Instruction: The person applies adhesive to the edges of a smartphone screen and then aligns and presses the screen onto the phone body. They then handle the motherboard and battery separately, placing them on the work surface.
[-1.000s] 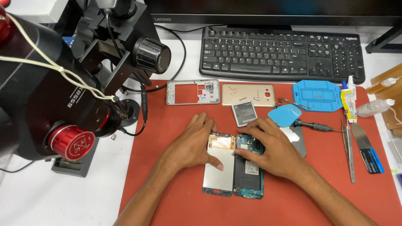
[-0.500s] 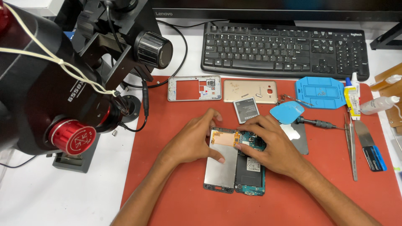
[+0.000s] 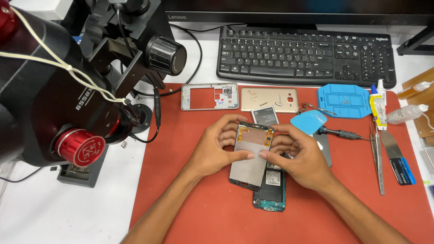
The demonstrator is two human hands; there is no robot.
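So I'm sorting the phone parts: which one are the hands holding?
The grey screen panel, gripped by the left hand and right hand; the silver frame and gold back cover lie untouched.

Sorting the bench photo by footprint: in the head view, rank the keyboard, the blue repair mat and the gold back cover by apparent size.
1. Keyboard, clearly largest.
2. Blue repair mat.
3. Gold back cover; close to the mat, so that order is unsure.

A dark monitor (image 3: 298, 9) stands at twelve o'clock. At centre, both hands hold a grey rectangular phone screen (image 3: 250, 156). Beneath it, at six o'clock, a white label (image 3: 272, 177) sits on a teal phone board (image 3: 270, 194). A yellow glue tube (image 3: 377, 108) lies at two o'clock.
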